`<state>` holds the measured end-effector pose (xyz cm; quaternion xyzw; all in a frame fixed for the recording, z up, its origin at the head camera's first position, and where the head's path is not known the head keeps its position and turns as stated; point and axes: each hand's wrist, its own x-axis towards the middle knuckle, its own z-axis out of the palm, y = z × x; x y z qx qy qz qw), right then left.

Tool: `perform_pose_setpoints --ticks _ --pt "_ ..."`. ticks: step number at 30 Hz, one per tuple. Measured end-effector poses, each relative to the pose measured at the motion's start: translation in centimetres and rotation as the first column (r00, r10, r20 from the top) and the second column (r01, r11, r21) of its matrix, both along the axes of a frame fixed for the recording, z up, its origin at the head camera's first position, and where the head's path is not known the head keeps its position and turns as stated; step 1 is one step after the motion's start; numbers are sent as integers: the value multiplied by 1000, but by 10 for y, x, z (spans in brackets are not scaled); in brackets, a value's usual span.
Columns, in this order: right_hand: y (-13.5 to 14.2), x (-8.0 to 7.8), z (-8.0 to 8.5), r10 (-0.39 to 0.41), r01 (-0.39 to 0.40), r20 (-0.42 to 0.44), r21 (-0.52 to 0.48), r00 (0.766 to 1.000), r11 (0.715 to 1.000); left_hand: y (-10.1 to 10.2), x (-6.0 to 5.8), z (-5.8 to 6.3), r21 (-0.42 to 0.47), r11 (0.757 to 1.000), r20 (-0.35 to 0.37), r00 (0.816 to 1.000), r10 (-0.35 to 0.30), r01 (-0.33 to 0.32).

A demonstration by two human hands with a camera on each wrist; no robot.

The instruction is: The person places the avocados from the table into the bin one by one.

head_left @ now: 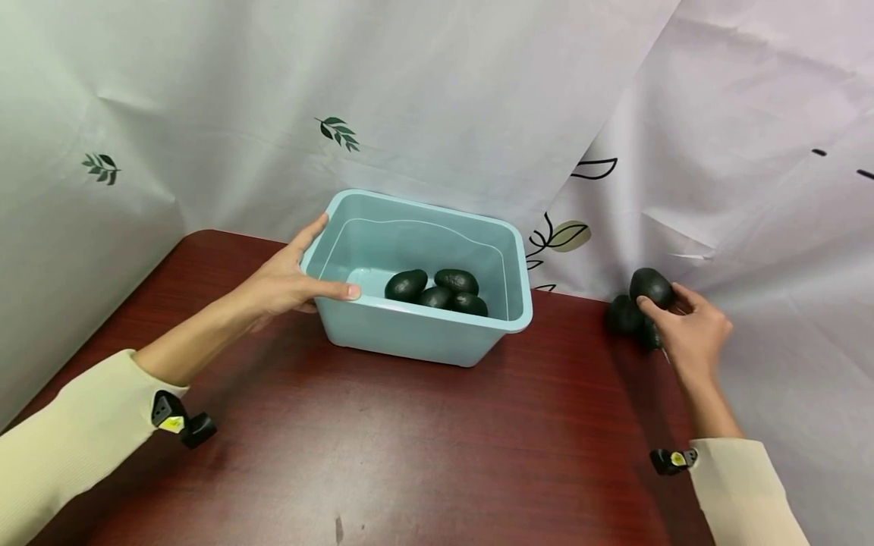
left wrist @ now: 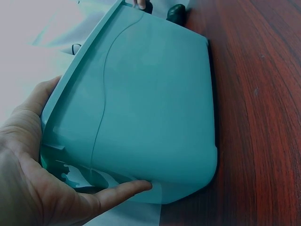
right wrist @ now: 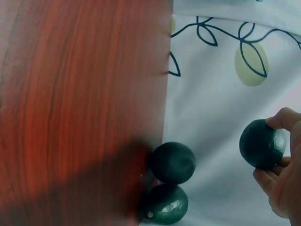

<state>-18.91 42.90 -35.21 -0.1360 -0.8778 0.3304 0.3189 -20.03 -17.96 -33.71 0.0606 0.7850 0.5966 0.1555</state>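
Note:
A light blue plastic bin (head_left: 403,334) stands on the table with several dark green avocados (head_left: 407,285) grouped inside it. At the bin's left end, my left hand (head_left: 283,279) grips the corner, thumb on the front rim and another finger at the left rim. The left wrist view has this hand (left wrist: 33,174) against the bin's side wall (left wrist: 155,103). Over at the right, my right hand (head_left: 695,334) pinches one avocado (head_left: 651,288) between thumb and fingers, above the table in the right wrist view. Two more avocados (right wrist: 172,163) lie just below it at the table's edge.
The dark red wooden table (head_left: 410,440) is backed by a white cloth (head_left: 225,98) with leaf prints. This cloth hangs right behind the bin and also along the right side, close to my right hand. Black wrist cameras (head_left: 180,419) sit on both sleeves.

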Motion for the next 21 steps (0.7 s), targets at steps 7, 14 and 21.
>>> perform_pose_setpoints --ticks 7,14,21 --pt "-15 -7 8 43 -43 -5 -8 999 999 0 0 0 -6 1000 1 1000 1 -1" --pt "-28 -14 14 76 -76 -9 -18 997 997 -1 0 -1 -2 1000 7 1000 3 -3" --pt "-38 -18 18 99 -99 -24 6 995 995 -1 -1 -2 -1 1000 1 1000 -1 1"
